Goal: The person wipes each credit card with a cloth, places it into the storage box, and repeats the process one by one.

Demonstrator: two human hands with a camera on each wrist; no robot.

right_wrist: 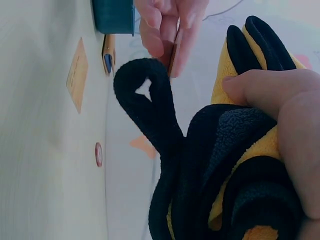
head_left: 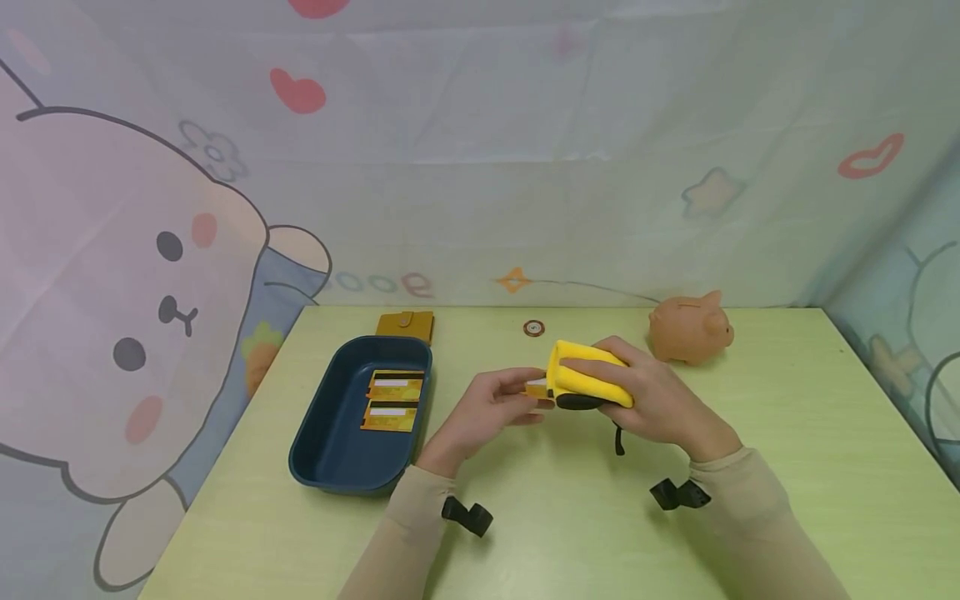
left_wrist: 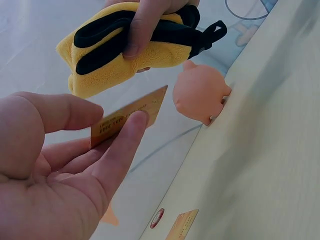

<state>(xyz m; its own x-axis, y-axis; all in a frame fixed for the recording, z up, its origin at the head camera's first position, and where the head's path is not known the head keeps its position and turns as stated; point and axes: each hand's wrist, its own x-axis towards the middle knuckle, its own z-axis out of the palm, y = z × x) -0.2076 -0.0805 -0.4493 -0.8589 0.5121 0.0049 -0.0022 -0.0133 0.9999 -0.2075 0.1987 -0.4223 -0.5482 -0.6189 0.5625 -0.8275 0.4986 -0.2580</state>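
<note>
A gold-orange bank card [left_wrist: 127, 117] is pinched between the thumb and fingers of my left hand [head_left: 491, 408], its number side showing in the left wrist view. My right hand [head_left: 652, 396] grips a folded yellow cleaning cloth [head_left: 592, 385] with black edging. From the cloth's end a black loop [right_wrist: 142, 87] sticks out. In the head view the cloth sits right at the card's edge and partly covers it. Another gold card [right_wrist: 77, 75] lies on the table in both wrist views.
A dark blue tray [head_left: 311, 454] on the left holds two gold cards [head_left: 393, 386]. Behind it lies a tan wallet [head_left: 405, 324]. A red-rimmed chip [head_left: 534, 328] is at the table's back, and a piggy bank [head_left: 688, 329] stands at the back right.
</note>
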